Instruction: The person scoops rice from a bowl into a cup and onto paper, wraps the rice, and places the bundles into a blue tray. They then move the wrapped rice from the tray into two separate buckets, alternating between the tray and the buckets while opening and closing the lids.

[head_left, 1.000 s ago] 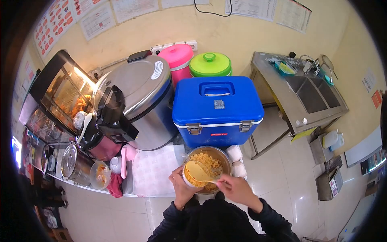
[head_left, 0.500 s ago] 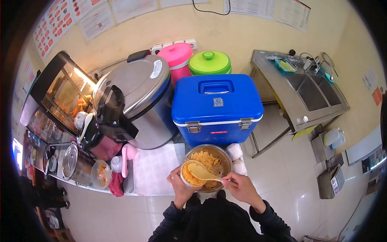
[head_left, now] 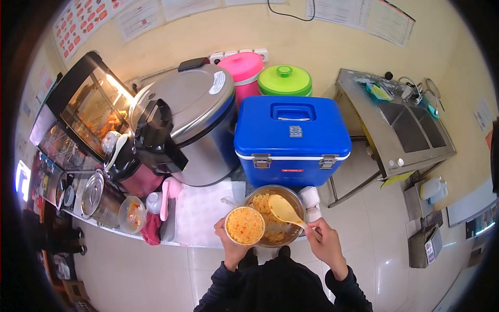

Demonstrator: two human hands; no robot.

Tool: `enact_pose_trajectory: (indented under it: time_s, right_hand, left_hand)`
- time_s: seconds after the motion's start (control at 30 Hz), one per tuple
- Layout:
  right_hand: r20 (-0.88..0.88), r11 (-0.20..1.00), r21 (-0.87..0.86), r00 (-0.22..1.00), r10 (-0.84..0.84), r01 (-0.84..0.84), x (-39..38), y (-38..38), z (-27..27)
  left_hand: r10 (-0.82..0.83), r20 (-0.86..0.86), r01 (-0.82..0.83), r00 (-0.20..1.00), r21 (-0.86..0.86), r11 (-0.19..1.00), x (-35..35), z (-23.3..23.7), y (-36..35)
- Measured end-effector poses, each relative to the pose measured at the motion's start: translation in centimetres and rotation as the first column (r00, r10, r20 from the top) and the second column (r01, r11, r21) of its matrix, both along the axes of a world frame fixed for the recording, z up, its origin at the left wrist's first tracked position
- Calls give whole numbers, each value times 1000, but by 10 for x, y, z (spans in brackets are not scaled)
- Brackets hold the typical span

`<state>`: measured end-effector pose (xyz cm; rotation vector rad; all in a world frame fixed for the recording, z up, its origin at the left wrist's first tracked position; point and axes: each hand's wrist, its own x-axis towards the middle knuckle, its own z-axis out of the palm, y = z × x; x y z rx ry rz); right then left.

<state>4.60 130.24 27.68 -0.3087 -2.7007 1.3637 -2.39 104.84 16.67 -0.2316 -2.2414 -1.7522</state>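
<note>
Cup [head_left: 244,225] is full to the brim with orange rice and sits at the near-left edge of the metal bowl [head_left: 274,187]. It overlaps the rim in view; can't tell if it touches. Left hand [head_left: 232,250] is wrapped around the cup from below, fingers closed on its wall. Spoon [head_left: 283,208] is over the bowl, just right of the cup and clear of it. Its long axis runs diagonally: scoop end far-left, handle near-right into the right hand [head_left: 326,242], which is pinched shut on the handle. So the cup lies left of the spoon tip, and the left hand is the nearer one. Counts: 1 cup, 1 spoon, 1 bowl, 2 white bundles [head_left: 310,196] by the bowl's right side. Behind: 1 blue cooler [head_left: 291,138], 1 rice cooker [head_left: 192,119], 2 lidded tubs, pink [head_left: 241,67] and green [head_left: 285,79].
</note>
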Motion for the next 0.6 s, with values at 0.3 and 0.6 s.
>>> enact_pose_trajectory:
  time_s: [0.3,0.6]
  right_hand:
    - [85,745,646,985,147,-167,-2,-29,1]
    - [212,-174,-922,827,521,346,-64,-165,-78]
  left_hand:
    - [16,28,-21,999,188,982,12,19,-21]
    - [-2,61,-8,998,165,986,15,23,-68]
